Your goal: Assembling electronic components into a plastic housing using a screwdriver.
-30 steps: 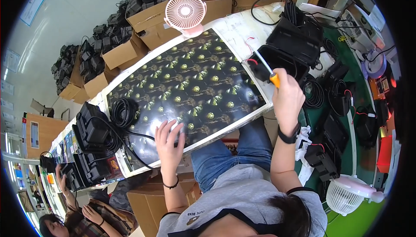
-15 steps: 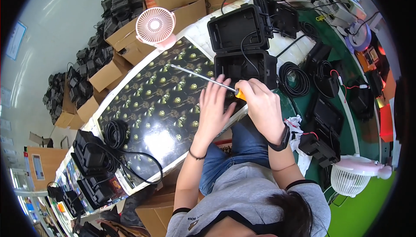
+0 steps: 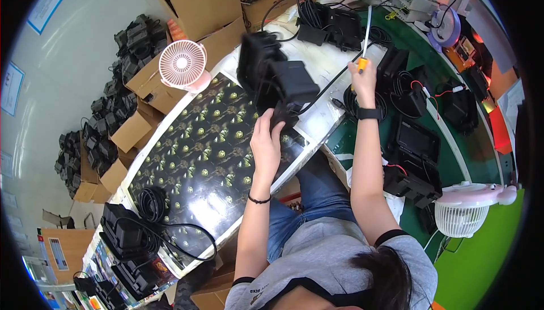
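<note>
My left hand point(image 3: 264, 145) grips the near edge of a hinged black plastic case point(image 3: 296, 82) between thumb and fingers. The case is tilted up off the table, its lid side blurred by motion, and a black cable runs from it to the right. Held out over the right side, my right hand point(image 3: 364, 81) is closed round the orange handle of a screwdriver point(image 3: 362, 65). Its long metal shaft points away from me. Just below that hand lies a coiled black cable point(image 3: 378, 106) on the table.
A pink fan point(image 3: 182, 63) stands at the table's far left edge, another fan point(image 3: 462, 211) at the right. Black cases with cables point(image 3: 122, 230) lie at the near left. An opened black case point(image 3: 413, 151) with red wires is on the green surface point(image 3: 340, 140). Cardboard boxes point(image 3: 207, 4) stand behind.
My right hand has swung away to the right with the screwdriver, whose shaft now points up instead of left. The left hand has taken hold of the case and tilted it.
</note>
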`<state>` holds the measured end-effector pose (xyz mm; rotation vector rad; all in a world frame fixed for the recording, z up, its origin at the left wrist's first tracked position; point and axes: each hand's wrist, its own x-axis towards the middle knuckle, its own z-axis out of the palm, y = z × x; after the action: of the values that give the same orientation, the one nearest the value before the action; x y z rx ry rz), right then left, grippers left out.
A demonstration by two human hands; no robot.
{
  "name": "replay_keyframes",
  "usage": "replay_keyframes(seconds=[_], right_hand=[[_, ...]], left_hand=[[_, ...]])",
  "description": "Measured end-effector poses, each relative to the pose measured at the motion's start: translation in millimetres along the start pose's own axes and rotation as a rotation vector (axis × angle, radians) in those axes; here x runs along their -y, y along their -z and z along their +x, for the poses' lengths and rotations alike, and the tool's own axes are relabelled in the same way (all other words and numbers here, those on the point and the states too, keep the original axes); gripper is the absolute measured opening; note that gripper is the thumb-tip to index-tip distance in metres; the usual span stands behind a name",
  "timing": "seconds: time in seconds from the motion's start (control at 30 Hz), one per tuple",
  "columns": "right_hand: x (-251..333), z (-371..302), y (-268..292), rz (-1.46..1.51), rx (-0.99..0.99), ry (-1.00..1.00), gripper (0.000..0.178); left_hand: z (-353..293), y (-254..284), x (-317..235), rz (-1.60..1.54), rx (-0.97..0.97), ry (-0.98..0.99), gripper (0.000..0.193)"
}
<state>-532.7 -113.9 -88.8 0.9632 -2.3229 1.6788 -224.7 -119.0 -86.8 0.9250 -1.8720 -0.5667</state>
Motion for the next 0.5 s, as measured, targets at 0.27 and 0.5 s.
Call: replay_keyframes(seconds=[0.27,0.5], right_hand=[[-14.7,31.0,-36.4,0.727,-0.135,-0.454,0.03],[131.4,12.4,29.1,0.509,0.061,0.094,0.018]], left_hand=[[-17.2,-4.4,6.5,-0.046,0.034,0.005,0.035],[-17.6,0.5,6.6,-0.056,0.022,0.048,0.034]])
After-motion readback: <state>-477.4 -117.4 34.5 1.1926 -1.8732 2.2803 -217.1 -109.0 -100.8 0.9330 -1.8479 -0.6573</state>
